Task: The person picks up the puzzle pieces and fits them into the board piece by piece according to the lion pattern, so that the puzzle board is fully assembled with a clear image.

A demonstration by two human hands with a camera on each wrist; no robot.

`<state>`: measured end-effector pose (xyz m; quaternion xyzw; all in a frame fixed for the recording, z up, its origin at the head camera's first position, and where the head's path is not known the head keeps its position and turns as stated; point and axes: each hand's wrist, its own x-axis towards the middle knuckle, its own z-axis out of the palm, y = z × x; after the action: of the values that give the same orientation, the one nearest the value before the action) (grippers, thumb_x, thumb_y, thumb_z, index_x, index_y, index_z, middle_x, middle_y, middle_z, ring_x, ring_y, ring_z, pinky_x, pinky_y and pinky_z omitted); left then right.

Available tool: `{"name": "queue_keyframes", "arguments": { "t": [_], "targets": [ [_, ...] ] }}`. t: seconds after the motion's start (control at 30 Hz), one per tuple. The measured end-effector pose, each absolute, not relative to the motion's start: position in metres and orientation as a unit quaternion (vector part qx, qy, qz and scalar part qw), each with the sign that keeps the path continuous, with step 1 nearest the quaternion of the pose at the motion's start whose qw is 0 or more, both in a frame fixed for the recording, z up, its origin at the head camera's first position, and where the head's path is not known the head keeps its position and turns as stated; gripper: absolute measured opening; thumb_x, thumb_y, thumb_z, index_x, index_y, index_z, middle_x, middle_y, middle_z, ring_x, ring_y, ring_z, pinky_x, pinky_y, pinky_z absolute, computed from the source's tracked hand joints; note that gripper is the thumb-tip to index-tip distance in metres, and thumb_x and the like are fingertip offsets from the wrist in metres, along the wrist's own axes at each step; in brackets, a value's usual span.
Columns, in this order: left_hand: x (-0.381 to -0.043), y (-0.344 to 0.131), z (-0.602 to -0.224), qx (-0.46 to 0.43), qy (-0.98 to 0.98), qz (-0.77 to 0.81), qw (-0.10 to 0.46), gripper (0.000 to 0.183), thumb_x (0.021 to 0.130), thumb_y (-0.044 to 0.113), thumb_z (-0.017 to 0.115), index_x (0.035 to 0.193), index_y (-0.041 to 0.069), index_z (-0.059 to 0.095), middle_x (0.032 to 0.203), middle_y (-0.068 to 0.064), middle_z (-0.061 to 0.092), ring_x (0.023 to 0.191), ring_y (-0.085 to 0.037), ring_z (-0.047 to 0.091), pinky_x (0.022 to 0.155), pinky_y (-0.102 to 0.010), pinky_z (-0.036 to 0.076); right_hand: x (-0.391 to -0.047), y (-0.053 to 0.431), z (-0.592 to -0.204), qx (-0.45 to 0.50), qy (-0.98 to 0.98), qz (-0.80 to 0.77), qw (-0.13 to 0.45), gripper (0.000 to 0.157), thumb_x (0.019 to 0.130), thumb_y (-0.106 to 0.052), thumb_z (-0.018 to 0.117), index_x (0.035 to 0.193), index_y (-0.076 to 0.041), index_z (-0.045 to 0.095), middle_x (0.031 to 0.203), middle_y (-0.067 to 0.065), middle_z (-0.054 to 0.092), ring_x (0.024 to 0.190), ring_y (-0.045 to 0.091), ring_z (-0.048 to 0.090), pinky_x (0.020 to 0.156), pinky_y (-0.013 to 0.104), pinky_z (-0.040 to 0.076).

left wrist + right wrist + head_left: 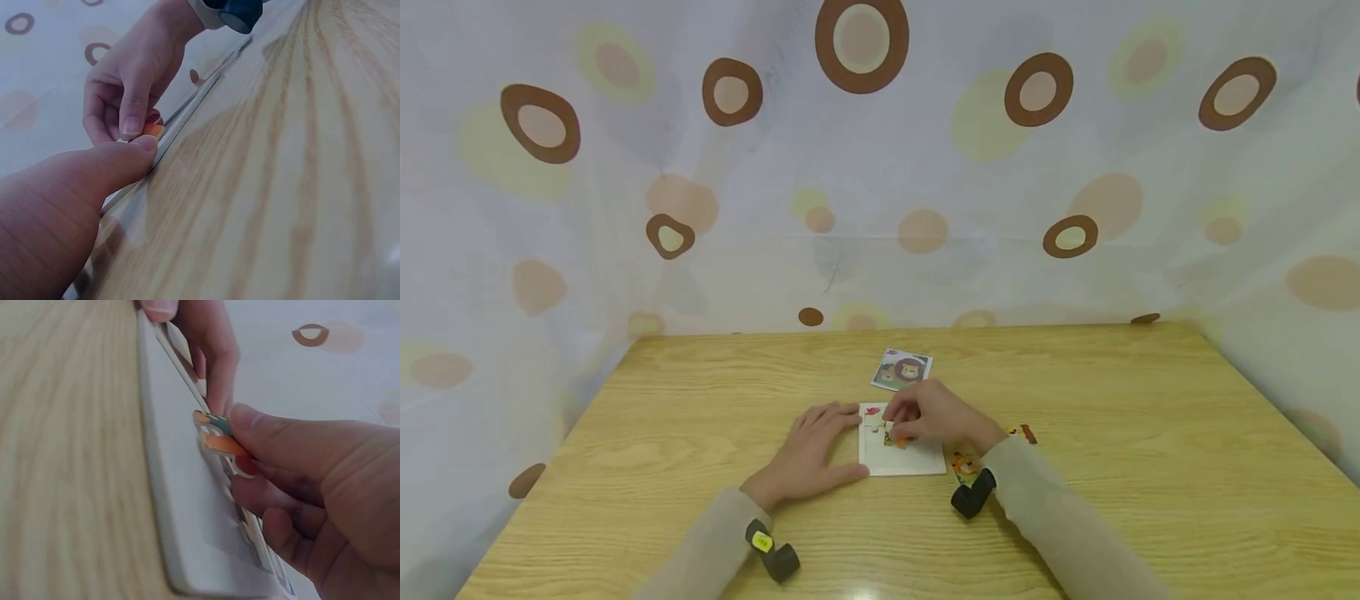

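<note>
A white puzzle board [898, 463] lies on the table, with a pink-printed piece [872, 411] set in its far left corner. My left hand [812, 454] rests on the table with fingers extended. Its fingertips and thumb touch the board's left edge. Over the board, my right hand [943, 415] pinches a jigsaw puzzle piece between thumb and fingers. In the right wrist view this jigsaw puzzle piece [222, 444] shows orange and teal, tilted close over the board. The right fingers partly hide it and the far part of the board.
Beyond the board lies a picture card [887, 371] with a lion on it. Loose puzzle pieces [964, 468] lie right of the board, partly under the right forearm. A patterned curtain [925, 283] hangs behind the wooden table [1120, 433].
</note>
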<state>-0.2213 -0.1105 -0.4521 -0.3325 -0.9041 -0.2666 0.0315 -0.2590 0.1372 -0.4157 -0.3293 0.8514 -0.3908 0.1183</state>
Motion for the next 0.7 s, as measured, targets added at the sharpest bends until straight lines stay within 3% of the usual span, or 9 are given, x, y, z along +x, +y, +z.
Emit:
{"name": "queue_keyframes", "arguments": {
  "t": [0.33,0.7],
  "targets": [
    [-0.225,-0.108,-0.454,-0.336,-0.906,-0.255,0.037,0.07,0.084,0.054,0.065,0.138,0.012,0.05,0.15,-0.002,0.041,0.14,-0.028,0.032,0.114,-0.056,0.022,-0.264,0.118,-0.424,-0.367,0.854,-0.364,0.06,0.013,0.084,-0.012,0.074,0.096,-0.006,0.074,0.072,-0.004,0.067,0.063,0.0,0.056,0.061,0.018,0.049],
    [-0.223,-0.11,-0.453,-0.339,-0.903,-0.263,0.042,0.069,0.084,0.051,0.066,0.136,0.009,0.052,0.148,-0.006,0.044,0.139,-0.032,0.033,0.112,-0.059,0.022,-0.26,0.108,-0.424,-0.37,0.871,-0.322,0.018,0.005,0.085,-0.01,0.073,0.089,-0.009,0.075,0.073,-0.004,0.061,0.064,0.002,0.048,0.059,0.017,0.044]
  ]
}}
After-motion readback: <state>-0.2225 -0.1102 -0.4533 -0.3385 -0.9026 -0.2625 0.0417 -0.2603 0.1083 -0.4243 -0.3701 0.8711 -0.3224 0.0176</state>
